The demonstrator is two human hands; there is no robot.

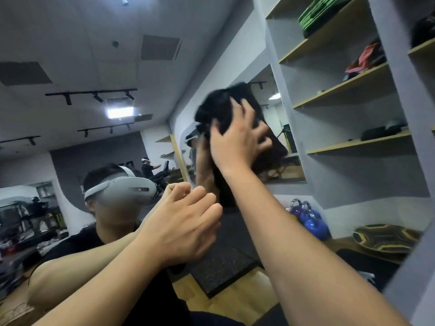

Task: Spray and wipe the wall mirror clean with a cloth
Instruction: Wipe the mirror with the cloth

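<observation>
A: Where is the cloth against the grip?

B: The black cloth [223,111] is bunched under the right hand [237,142], which presses it flat onto the wall mirror [70,55]. The fingers [247,111] are spread wide over the fabric, so the grip is splayed apart on top of it, not clamped round it. Most of the cloth sticks out above and to the left of the fingertips, and a darker fold hangs down beside the wrist. It is blurred.

A: And the left hand?

B: The left hand [186,222] sits lower and to the left, fingers curled in loosely. Whether they hold anything I cannot tell. Its knuckles are near the glass, meeting their own reflection.

A: Anything else near the mirror?

B: To the right stand grey shelves [341,95] with yellow edges, carrying a green stack [322,12] and dark bags. Below them are blue and purple kettlebells [310,220] and a black-and-yellow dish [386,238] on a wooden worktop [343,243].

A: Any writing or brand?

B: None that can be read.
</observation>
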